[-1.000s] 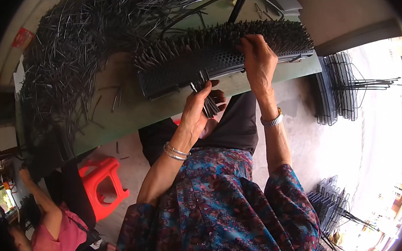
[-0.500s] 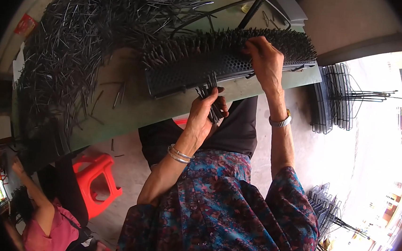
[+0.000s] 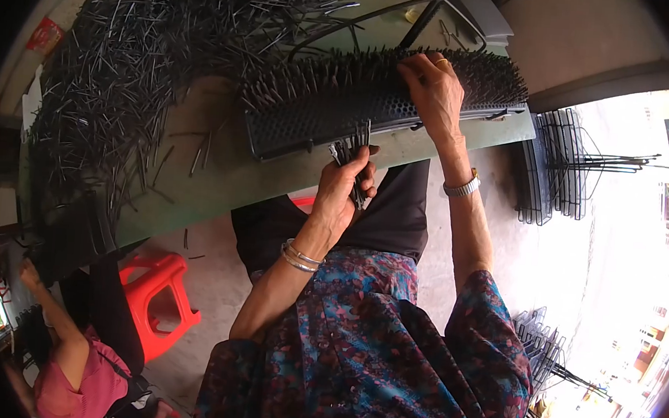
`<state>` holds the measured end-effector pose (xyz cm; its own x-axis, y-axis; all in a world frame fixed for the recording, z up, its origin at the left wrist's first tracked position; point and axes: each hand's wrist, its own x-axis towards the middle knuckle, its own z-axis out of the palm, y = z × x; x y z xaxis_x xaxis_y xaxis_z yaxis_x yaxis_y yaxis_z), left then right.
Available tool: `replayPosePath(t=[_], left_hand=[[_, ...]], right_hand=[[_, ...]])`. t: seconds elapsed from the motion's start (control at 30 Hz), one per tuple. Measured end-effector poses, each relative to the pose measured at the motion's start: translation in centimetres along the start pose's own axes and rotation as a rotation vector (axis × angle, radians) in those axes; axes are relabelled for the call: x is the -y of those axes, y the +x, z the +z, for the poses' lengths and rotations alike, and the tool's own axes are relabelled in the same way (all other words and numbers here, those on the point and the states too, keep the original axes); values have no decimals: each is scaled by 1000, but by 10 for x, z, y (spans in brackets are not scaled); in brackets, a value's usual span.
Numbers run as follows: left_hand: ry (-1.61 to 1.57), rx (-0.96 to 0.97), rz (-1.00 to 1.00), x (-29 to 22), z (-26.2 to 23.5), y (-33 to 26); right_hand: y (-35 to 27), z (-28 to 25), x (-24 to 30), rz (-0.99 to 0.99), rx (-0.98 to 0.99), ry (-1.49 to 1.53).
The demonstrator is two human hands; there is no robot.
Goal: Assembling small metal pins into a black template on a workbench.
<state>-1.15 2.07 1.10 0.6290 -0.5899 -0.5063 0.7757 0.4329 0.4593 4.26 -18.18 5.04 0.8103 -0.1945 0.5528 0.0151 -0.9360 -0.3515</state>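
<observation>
On the table in front of me lies a long black perforated panel (image 3: 293, 131), its far part bristling with upright thin black sticks (image 3: 321, 82). My left hand (image 3: 342, 182) is closed round a bundle of loose black sticks (image 3: 352, 149) just off the panel's near edge. Over the panel's right half, my right hand (image 3: 435, 95) reaches down with thumb and fingers pinched at the border between the bare holes and the standing sticks. Whatever those fingertips hold is hidden against the dark panel.
A large heap of loose black sticks (image 3: 151, 45) covers the left of the green table (image 3: 222, 192). A red stool (image 3: 185, 307) stands at lower left, beside a person in a pink top (image 3: 89, 378). Black wire racks (image 3: 562, 164) stand to the right.
My right hand has shifted slightly left and up along the panel. The bundle in my left hand has turned a little, its tips now more upright.
</observation>
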Motion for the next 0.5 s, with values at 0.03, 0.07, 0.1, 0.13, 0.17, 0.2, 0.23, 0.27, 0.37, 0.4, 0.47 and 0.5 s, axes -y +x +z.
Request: replayPosePath(t=[0.03, 0.07, 0.1, 0.13, 0.17, 0.2, 0.23, 0.27, 0.37, 0.4, 0.47, 0.5], left_hand=[[0, 11, 8, 0, 0, 1], [0, 23, 16, 1, 0, 1], [0, 22, 14, 1, 1, 1], [1, 16, 19, 0, 2, 0], [3, 9, 23, 0, 3, -1], [3, 10, 21, 1, 3, 0], [2, 15, 23, 2, 2, 1], [1, 19, 25, 3, 2, 0], [-15, -9, 28, 2, 6, -4], [-16, -10, 29, 2, 5, -4], [-31, -8, 41, 1, 2, -4], [-30, -6, 41, 1, 2, -4]], right_hand=[[0, 1, 0, 1, 1, -1], [1, 1, 0, -12, -4, -13], [2, 1, 1, -23, -9, -25], [4, 1, 2, -21, -8, -26], [6, 1, 3, -46, 3, -48], [8, 1, 4, -70, 14, -71], [9, 4, 2, -69, 14, -73], [9, 8, -1, -37, 33, -102], [6, 9, 0, -19, 23, -159], [3, 7, 3, -31, -6, -191], [-3, 2, 9, -32, -9, -193], [-5, -1, 10, -30, -15, -198]])
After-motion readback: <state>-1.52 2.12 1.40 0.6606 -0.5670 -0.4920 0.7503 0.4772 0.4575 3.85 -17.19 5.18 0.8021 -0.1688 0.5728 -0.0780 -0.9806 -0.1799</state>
